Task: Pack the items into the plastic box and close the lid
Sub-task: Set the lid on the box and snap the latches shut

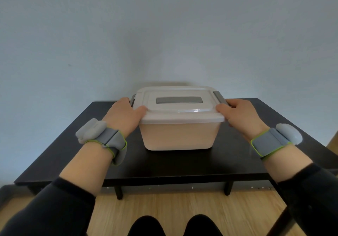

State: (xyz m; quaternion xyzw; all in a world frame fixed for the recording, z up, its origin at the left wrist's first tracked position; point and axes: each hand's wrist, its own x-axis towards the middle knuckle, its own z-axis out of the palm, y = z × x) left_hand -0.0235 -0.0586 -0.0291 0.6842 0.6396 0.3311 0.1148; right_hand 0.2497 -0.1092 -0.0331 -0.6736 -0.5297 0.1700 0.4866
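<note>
Between the two hands, a translucent white rectangular plastic box (180, 136) stands on the black table (182, 164), its white lid (180, 114) with a grey inset handle (179, 100) seated on top. The left hand (124, 116) grips the lid's left edge, thumb on top. The right hand (239, 116) grips the right edge beside a grey side latch (220, 97).
</note>
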